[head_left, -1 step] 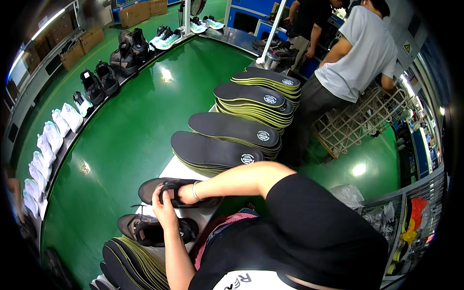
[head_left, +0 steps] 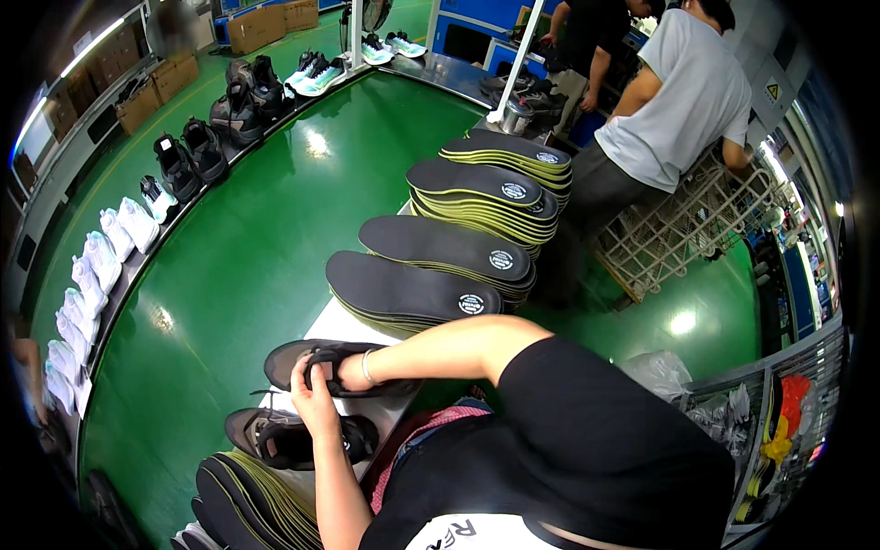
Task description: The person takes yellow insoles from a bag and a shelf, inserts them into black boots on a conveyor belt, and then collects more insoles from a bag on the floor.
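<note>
Left hand: left hand curled closed around the heel end of a dark shoe, thumb on its collar.
Right hand: right hand reaches into the same shoe's opening; fingers hidden, so its grip cannot be told.
Shoe: lies near the white worktable's near edge.
Second shoe: a matching shoe just nearer.
Insoles: stacks of dark insoles across the table's far side.

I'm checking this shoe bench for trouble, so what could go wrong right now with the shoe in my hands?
1. The dark shoe held by both the left hand and right hand sits near the white bench's edge; a slip could drop it on the green floor.
2. The insole stacks just behind overhang the bench; an elbow bump might topple them.
</note>
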Demonstrator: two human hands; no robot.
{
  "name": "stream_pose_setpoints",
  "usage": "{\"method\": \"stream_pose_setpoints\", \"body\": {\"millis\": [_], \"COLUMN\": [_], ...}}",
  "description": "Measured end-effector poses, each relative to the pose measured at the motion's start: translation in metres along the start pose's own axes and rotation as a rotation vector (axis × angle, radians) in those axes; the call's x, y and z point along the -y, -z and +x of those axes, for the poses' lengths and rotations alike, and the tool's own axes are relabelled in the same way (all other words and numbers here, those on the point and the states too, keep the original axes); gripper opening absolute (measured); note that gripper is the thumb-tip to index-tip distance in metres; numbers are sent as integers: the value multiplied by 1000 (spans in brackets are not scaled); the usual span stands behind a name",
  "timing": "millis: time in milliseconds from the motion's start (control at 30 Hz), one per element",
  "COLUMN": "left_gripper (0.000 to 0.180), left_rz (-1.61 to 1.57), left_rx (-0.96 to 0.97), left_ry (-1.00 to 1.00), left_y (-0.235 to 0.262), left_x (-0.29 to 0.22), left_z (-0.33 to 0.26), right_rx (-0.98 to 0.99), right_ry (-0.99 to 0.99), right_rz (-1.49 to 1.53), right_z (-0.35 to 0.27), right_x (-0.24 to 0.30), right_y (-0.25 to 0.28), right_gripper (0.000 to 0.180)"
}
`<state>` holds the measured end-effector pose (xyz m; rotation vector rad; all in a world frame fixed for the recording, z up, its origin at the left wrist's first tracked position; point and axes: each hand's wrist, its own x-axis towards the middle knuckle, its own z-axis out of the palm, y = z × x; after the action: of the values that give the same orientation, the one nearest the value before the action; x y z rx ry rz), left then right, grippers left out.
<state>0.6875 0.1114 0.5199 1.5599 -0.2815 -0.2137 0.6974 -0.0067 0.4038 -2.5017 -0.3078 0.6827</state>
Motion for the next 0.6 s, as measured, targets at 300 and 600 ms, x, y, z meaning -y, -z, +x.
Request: {"method": "stream_pose_setpoints", "body": {"millis": [300,600], "left_gripper": [19,24], "left_rz": [214,355], "left_rx": [-86,-116], "left_ry": [-91,-144], "left_y": [-2,2], "left_x": [-17,6], "left_z": [-10,4], "right_rx": [-151,19], "right_ry": [-88,-25], "right_rz": [-99,38], "right_z": [8,-25], "right_x": [50,59], "right_y": [19,62], "right_gripper": [28,29]}}
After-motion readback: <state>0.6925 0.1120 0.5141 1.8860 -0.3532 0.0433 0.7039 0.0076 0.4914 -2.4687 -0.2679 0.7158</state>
